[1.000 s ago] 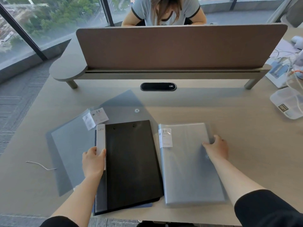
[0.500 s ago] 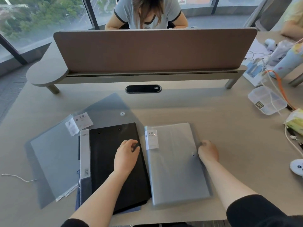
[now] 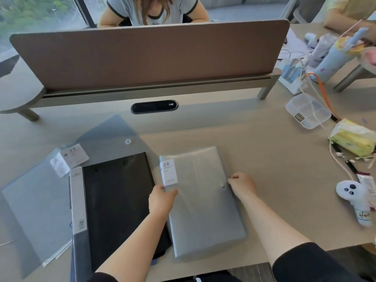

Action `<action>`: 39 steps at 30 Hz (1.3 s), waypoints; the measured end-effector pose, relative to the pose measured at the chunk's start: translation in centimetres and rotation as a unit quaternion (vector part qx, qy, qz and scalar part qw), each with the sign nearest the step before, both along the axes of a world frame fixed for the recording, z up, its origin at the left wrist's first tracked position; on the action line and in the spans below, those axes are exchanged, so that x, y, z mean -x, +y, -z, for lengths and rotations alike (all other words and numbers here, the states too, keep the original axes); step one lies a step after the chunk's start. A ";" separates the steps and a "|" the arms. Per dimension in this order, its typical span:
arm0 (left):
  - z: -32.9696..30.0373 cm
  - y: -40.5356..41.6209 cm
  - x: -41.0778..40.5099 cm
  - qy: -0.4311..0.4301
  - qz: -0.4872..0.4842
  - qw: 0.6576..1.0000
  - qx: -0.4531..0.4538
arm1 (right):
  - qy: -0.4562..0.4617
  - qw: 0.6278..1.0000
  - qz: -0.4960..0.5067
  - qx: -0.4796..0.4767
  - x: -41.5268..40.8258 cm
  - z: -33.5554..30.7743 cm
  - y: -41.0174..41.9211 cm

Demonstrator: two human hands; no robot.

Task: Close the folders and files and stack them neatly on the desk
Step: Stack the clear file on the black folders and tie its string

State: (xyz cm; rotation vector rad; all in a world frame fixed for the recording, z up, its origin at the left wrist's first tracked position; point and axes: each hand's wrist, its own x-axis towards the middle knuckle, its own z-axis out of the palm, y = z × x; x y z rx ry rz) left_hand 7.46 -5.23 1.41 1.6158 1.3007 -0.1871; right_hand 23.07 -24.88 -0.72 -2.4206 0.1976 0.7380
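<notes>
A closed grey translucent folder (image 3: 203, 210) with a white "20" label lies on the desk in front of me. My left hand (image 3: 161, 199) grips its left spine edge just below the label. My right hand (image 3: 242, 185) is closed on its right edge beside the snap button. To the left lies a closed black folder (image 3: 118, 200) with a white spine strip. It rests on an open grey translucent folder (image 3: 38, 202) spread flat, flap with snap pointing to the back.
A brown divider screen (image 3: 150, 55) runs across the back, with a person seated behind it. A black cable port (image 3: 154, 106) sits below it. At the right lie a clear plastic box (image 3: 308, 110), a yellow tissue pack (image 3: 354, 139), cables and a white controller (image 3: 354, 198).
My left hand left the black folder and moved right onto the grey folder's spine edge. My right hand stayed on the grey folder's right edge. The camera view shifted to the right.
</notes>
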 end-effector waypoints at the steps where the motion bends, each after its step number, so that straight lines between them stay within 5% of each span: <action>1: 0.3 0.2 -0.1 -0.006 -0.020 0.999 0.026 | -0.003 1.000 -0.007 0.005 -0.2 0.1 -0.1; 7: 0.2 0.2 -0.8 -0.081 -0.098 0.989 0.080 | -0.007 1.000 -0.021 -0.015 -0.7 0.4 -0.5; 12: -1.7 1.0 -1.5 -0.175 -0.140 0.967 0.122 | -0.015 0.988 0.059 -0.140 -1.0 0.3 -0.4; 18: -2.3 3.1 -1.8 -0.212 -0.154 0.952 0.156 | 0.103 0.923 0.152 -0.338 -1.1 -0.5 0.8; 25: -2.6 4.2 -1.9 -0.231 -0.175 0.940 0.180 | 0.174 0.894 0.141 -0.388 -0.7 -0.5 0.9; 31: -2.3 4.7 -1.8 -0.230 -0.198 0.937 0.171 | 0.170 0.927 0.022 -0.333 -0.3 -1.5 0.9; 39: -0.9 4.6 -0.7 -0.168 -0.172 0.966 0.095 | 0.058 0.980 -0.183 -0.042 -1.1 -1.0 -0.1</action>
